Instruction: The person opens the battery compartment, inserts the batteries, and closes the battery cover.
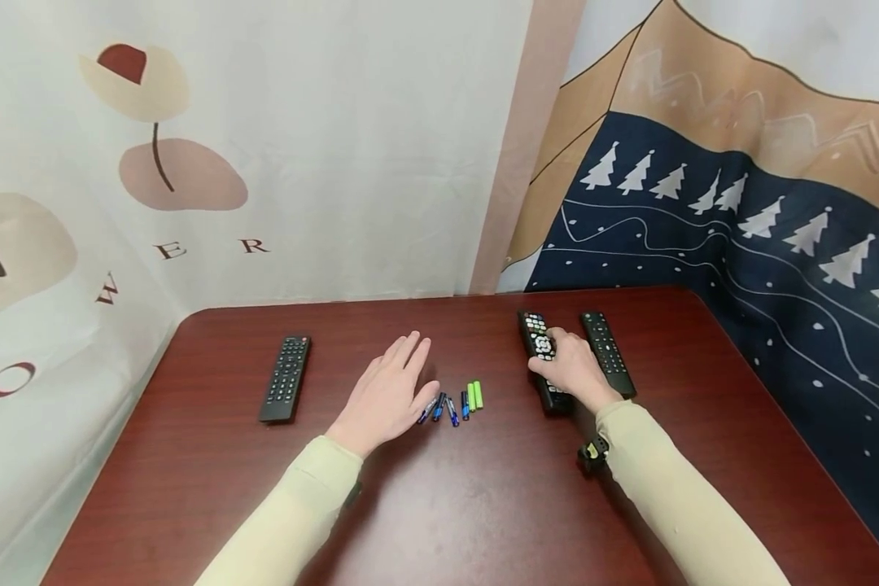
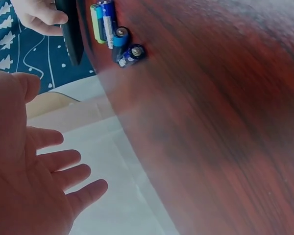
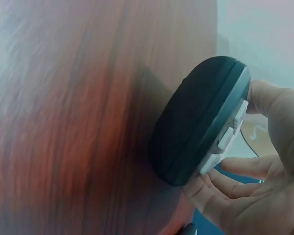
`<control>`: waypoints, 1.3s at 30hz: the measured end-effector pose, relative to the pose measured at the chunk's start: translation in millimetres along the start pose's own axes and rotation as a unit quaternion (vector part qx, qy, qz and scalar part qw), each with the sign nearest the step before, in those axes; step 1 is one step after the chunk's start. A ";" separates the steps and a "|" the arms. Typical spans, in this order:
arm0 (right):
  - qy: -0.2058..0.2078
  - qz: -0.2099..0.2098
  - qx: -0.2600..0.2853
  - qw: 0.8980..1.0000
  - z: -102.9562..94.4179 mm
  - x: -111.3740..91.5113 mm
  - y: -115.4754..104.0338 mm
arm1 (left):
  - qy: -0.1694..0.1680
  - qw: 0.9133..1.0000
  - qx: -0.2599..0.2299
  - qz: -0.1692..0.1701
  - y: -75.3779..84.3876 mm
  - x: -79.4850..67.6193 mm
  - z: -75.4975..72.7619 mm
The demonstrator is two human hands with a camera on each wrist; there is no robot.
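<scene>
Chunky black white-buttoned remote [image 1: 544, 348] points lengthwise away, right hand [image 1: 577, 369] gripping it crosswise, left hand [image 1: 384, 399] kinda idle, fingers loose.

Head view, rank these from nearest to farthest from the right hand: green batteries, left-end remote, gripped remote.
1. Gripped remote, in the right hand.
2. Green batteries, left of that hand.
3. Left-end remote, beyond the left hand.

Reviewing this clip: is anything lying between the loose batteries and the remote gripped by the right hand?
Nothing visible: only bare tabletop separates the batteries from the remote under the right hand.
</scene>
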State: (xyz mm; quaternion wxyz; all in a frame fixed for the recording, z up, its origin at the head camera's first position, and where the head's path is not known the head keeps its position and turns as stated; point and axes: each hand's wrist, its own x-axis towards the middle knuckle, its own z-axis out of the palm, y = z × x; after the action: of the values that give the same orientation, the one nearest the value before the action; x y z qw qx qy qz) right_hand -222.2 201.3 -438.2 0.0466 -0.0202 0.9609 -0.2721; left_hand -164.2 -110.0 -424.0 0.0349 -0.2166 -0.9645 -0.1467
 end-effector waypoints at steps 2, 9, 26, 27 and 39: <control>0.004 -0.004 0.015 1.000 0.6 -0.2 -2.3 | 0.001 1.000 -0.003 0.001 1.7 -0.2 -0.8; 0.005 -0.010 0.065 0.998 1.2 -1.5 -9.8 | 0.012 1.000 -0.018 0.002 5.0 0.2 -1.5; -0.009 -0.024 0.224 0.974 3.1 -11.3 -24.7 | 0.021 0.998 -0.055 0.014 19.5 1.7 -2.1; -0.015 -0.023 0.236 0.971 2.9 -12.1 -25.5 | 0.024 0.998 -0.056 0.017 20.5 1.9 -2.2; -0.048 -0.014 0.334 0.941 4.3 -17.3 -37.0 | 0.039 0.996 -0.065 0.043 32.6 1.7 -1.1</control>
State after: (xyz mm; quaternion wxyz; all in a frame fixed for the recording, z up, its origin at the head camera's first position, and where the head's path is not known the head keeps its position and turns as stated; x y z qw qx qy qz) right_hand -204.0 168.7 -421.1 0.0933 -0.0303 0.8111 -0.5767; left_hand -151.7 -81.5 -414.0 0.0647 -0.2537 -0.9406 -0.2162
